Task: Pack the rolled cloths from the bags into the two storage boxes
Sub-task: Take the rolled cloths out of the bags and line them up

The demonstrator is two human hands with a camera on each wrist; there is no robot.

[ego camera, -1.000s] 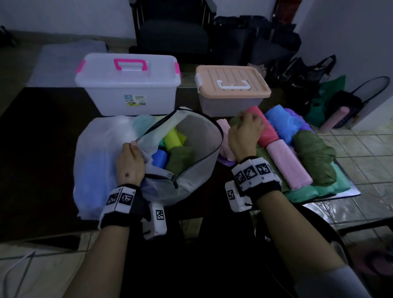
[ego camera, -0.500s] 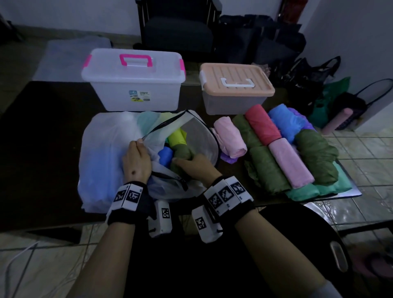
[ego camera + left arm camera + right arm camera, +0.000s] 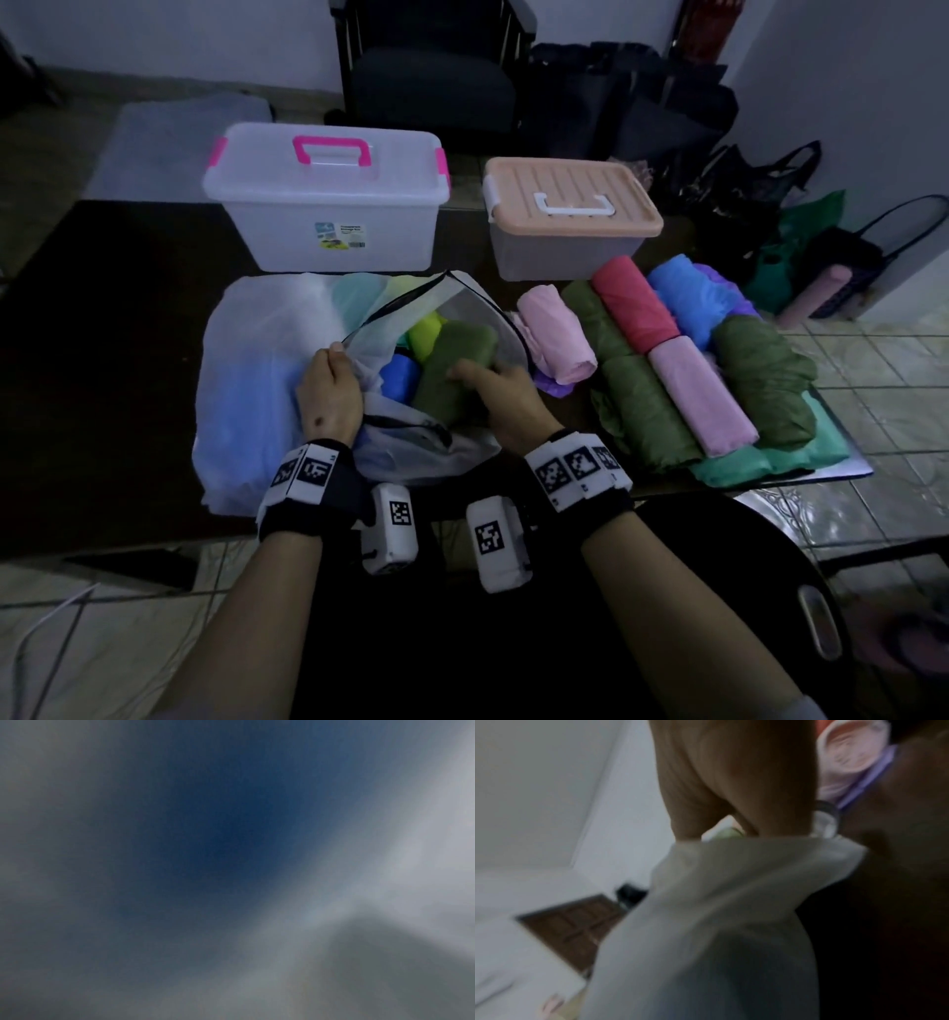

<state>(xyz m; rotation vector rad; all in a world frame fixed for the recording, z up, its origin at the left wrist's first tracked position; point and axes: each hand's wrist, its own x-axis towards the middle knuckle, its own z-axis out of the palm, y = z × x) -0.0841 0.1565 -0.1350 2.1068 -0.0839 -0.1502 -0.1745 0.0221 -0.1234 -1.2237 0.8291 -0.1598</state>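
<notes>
**Both hands at the mesh bag, right one on a green roll**

Gripping the olive-green rolled cloth (image 3: 452,370), the right hand (image 3: 506,393) has its thumb over the top and its fingers curled round the far side; the roll lies half inside the open mouth of the white mesh bag (image 3: 482,313). The left hand (image 3: 328,395) pinches the bag's near edge, holding the mouth open. A blue roll (image 3: 399,375) and a yellow-green roll (image 3: 429,334) lie in the bag beside the olive one. More rolled cloths (image 3: 693,360) lie in rows on the table (image 3: 102,334) to the right. At the back stand two storage boxes, lids on: a clear one with a pink handle (image 3: 328,205) and one with a peach lid (image 3: 570,210). The left wrist view is a blue-grey blur.
</notes>
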